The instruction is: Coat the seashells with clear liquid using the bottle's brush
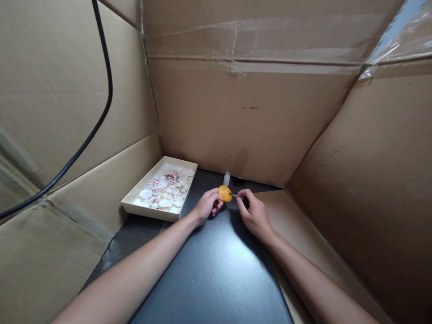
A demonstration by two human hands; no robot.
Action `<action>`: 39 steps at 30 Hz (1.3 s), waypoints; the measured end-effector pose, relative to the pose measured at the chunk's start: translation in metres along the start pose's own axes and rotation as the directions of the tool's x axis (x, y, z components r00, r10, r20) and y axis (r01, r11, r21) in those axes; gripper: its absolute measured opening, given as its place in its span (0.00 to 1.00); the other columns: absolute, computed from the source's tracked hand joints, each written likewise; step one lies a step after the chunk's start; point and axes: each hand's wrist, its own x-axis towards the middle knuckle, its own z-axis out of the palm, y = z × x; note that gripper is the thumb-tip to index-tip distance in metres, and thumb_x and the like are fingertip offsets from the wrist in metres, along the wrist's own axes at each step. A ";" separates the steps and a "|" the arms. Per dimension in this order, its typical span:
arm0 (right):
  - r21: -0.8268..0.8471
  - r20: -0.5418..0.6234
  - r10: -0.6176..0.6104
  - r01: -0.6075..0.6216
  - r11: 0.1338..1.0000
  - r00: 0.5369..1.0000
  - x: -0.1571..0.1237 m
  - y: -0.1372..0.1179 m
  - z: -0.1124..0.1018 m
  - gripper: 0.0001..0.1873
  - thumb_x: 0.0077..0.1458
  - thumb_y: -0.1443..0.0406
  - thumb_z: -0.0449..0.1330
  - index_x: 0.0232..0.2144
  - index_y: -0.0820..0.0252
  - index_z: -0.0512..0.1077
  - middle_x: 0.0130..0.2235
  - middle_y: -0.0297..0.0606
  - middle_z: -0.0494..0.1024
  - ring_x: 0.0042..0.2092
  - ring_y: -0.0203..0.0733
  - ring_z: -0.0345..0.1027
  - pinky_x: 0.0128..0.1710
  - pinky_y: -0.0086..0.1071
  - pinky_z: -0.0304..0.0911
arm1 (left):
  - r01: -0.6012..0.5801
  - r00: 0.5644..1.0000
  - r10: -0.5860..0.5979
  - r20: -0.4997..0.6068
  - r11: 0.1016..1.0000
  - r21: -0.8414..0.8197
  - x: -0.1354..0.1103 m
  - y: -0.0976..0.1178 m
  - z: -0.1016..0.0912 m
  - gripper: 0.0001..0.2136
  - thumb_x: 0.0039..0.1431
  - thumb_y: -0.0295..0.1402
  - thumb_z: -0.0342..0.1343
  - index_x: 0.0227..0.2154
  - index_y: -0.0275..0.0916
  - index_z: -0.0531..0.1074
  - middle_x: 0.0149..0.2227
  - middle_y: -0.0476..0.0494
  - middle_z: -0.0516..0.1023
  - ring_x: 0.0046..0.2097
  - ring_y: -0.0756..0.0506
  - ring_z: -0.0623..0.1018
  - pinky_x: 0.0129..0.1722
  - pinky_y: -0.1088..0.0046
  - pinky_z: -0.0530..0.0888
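Observation:
My left hand [207, 205] is closed on the edge of an orange seashell [224, 193], held up over the dark table with its broad face toward me. Pinched in my right hand [253, 210] is a thin stick-like tool [234, 195]. Its dark tip meets the right side of the shell, where a small dark mark shows. Whether that tip has bristles is too small to tell. Just behind the shell stands a small clear bottle [227, 178].
To the left lies a shallow cream tray [150, 213] of pale and reddish shells. Cardboard walls [216, 121] enclose the dark table [209, 274] on three sides. A flat cardboard sheet [286, 216] is at right, and a black cable [108, 76] hangs at left.

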 end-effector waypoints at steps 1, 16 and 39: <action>0.012 -0.017 0.005 -0.005 1.000 1.000 0.000 0.001 0.000 0.08 0.59 0.60 0.50 0.36 0.55 0.67 0.28 0.32 0.73 0.27 0.38 0.64 0.28 0.29 0.56 | -0.001 1.000 0.001 -0.002 1.000 0.002 0.000 0.000 0.000 0.06 0.50 0.33 0.48 0.31 0.37 0.63 0.19 0.56 0.62 0.16 0.57 0.56 0.16 0.81 0.53; 0.089 0.010 -0.042 0.041 0.995 0.999 -0.001 -0.002 0.000 0.10 0.61 0.56 0.49 0.34 0.56 0.63 0.31 0.33 0.73 0.29 0.38 0.65 0.32 0.29 0.57 | -0.043 0.999 0.042 -0.016 0.999 -0.024 0.000 0.000 -0.001 0.08 0.51 0.34 0.54 0.26 0.37 0.61 0.15 0.59 0.56 0.16 0.57 0.55 0.16 0.80 0.52; -0.007 -0.003 0.026 -0.026 1.000 1.000 0.001 -0.001 -0.003 0.11 0.61 0.56 0.48 0.32 0.56 0.62 0.28 0.31 0.70 0.28 0.37 0.63 0.30 0.28 0.53 | -0.051 0.998 0.052 -0.035 0.998 0.030 0.002 -0.003 -0.001 0.10 0.52 0.37 0.55 0.31 0.36 0.64 0.18 0.58 0.56 0.16 0.57 0.55 0.15 0.80 0.53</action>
